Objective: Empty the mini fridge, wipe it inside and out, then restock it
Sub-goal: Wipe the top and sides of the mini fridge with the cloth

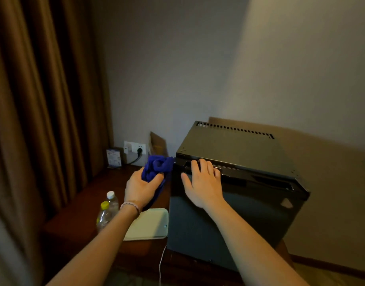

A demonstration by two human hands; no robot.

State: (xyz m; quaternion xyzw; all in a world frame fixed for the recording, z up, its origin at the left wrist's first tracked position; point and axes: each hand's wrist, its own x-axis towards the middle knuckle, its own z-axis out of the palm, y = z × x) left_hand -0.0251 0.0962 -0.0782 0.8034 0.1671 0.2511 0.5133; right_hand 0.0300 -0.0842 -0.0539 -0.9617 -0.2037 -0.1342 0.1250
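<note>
Nearest the viewer, two bottles are standing on the counter left of the fridge: a yellow-capped bottle in front, a white-capped bottle just behind it. They look like light, clear plastic, likely to give under a squeeze, so each is best taken round the body. One pale tray is lying flat between the bottles and the fridge, its right edge just beside the fridge front; it looks stiff and light, easy to lift by the rim.

The one fridge is sitting on the counter with its door closed. It is a rigid, boxy, probably heavy thing with a glossy door that could be slippery, so the sure hold is the recessed handle along the door's top edge. The right hand is resting there, fingers spread and hooked over that edge near the fridge's left corner, the palm lying on the door.

The left hand is gripping one blue cloth, bunched and soft, pressing it against the fridge's upper left corner. It should mould to edges and wipe easily.

Beyond the fridge's left side, one socket is sitting on the wall with a plug in it, one small card is standing beside it, and a curtain is hanging farther left.
</note>
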